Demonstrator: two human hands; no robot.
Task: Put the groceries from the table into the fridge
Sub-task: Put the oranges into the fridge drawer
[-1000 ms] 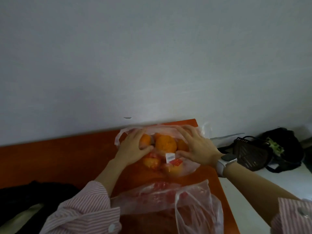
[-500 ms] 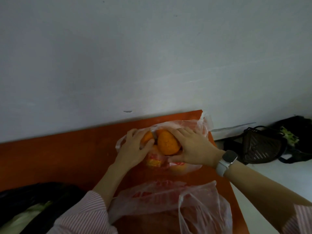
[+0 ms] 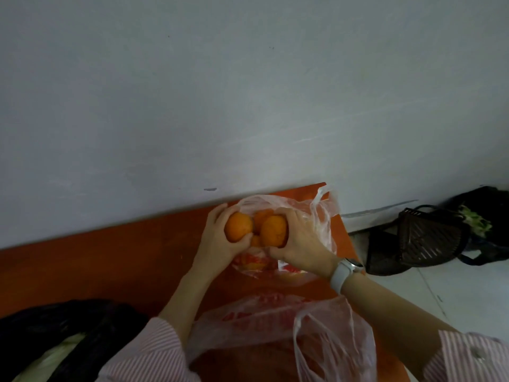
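A clear plastic bag point(image 3: 321, 216) with red print lies open at the far right corner of the orange table point(image 3: 110, 257), against the wall. My left hand point(image 3: 220, 244) grips one orange point(image 3: 238, 226) just above the bag. My right hand point(image 3: 300, 244) grips a second orange point(image 3: 273, 230) beside it. A third orange point(image 3: 260, 216) shows between and behind them, and more fruit lies lower in the bag under my hands.
A second clear bag point(image 3: 289, 334) with red print lies nearer me on the table. A black bag point(image 3: 68, 326) with something pale inside sits at the lower left. On the white floor to the right stand a dark slatted basket point(image 3: 424, 238) and a black bag point(image 3: 484, 216).
Both hands have closed round oranges and lifted them up out of the bag. The bag's mouth has fallen open toward the right.
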